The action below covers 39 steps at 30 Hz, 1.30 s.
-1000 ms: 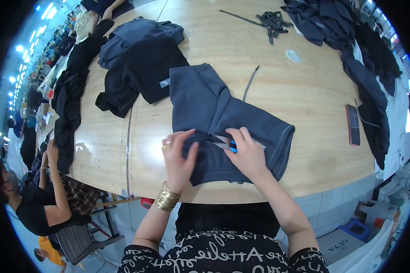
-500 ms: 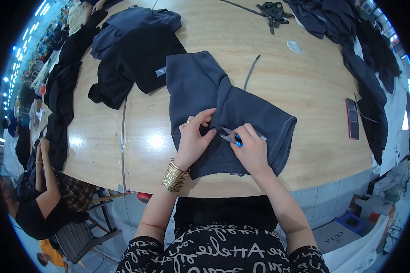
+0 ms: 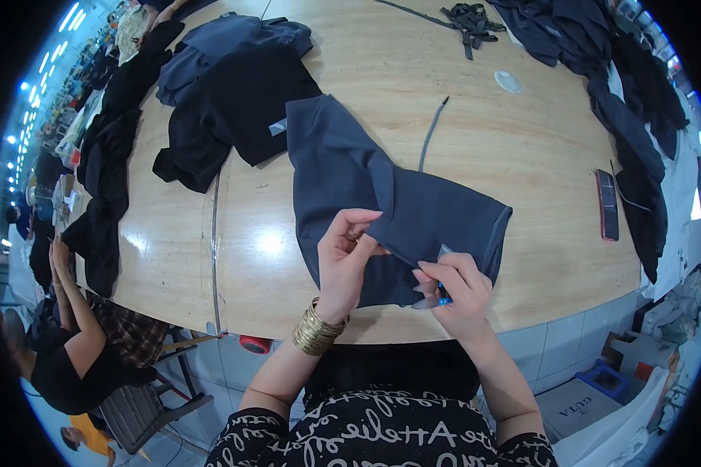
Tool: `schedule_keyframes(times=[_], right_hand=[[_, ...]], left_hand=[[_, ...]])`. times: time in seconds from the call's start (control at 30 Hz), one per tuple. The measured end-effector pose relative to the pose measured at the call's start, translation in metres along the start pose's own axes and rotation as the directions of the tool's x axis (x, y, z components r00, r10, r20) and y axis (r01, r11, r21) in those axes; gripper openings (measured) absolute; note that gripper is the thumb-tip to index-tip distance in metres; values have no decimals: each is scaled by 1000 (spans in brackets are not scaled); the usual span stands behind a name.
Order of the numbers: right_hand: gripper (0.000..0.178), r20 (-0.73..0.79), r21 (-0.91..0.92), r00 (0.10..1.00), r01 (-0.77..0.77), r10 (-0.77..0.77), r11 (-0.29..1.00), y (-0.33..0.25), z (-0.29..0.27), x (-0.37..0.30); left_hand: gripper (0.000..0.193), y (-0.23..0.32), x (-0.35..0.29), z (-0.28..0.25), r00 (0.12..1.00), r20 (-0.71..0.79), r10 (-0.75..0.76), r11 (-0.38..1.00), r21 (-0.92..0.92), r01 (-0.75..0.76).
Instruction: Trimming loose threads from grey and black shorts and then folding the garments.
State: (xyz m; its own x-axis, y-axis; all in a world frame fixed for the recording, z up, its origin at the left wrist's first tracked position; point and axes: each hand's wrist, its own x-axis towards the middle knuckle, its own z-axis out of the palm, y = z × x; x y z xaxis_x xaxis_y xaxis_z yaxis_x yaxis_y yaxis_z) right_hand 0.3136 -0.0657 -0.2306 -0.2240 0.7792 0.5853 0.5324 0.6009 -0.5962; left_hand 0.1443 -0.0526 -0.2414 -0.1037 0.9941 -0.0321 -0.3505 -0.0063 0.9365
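Note:
A dark blue-grey garment, which looks like a pair of shorts, lies spread on the wooden table in front of me. Over its middle, my left hand is closed, thumb and forefinger pinching the cloth; gold bangles circle that wrist. My right hand is closed around small thread snips with blue on the handle. Its fingertips meet at the garment's seam or edge, which runs between both hands. The blades point left, low over the cloth. A small clear tag shows above the right fingers.
A black garment and a blue-grey one lie beyond, to the left. A grey cord, a bundle of straps, a clear disc and a phone rest on the table. A co-worker sits at left.
My right hand with the snips has moved down and right, and the blades have dropped lower. My left hand has shifted slightly right and down, drawing the garment's middle fold along.

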Motion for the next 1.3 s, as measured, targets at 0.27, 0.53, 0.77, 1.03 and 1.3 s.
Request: schedule_keyframes(times=[0.27,0.53,0.77,1.03,1.3], right_hand=[[25,68,-8,995,-71,71,997,-5,-14,-5],[15,600,478,592,-804,537,353,-33,-38,15],[24,676,430,563,-825,476,366,-41,-33,31],[26,696,433,544,-839,468,330,-37,-29,32],[26,696,431,546,-837,466,337,-36,-28,31]], left_hand=[[19,-1,-11,10,987,156,-46,904,-415,107],[20,-3,-14,11,984,177,-20,905,-416,93],[24,-2,-15,8,981,196,-12,911,-402,92],[25,-2,-15,8,984,176,-9,921,-383,77],[24,-6,-16,7,987,159,-14,927,-368,72]])
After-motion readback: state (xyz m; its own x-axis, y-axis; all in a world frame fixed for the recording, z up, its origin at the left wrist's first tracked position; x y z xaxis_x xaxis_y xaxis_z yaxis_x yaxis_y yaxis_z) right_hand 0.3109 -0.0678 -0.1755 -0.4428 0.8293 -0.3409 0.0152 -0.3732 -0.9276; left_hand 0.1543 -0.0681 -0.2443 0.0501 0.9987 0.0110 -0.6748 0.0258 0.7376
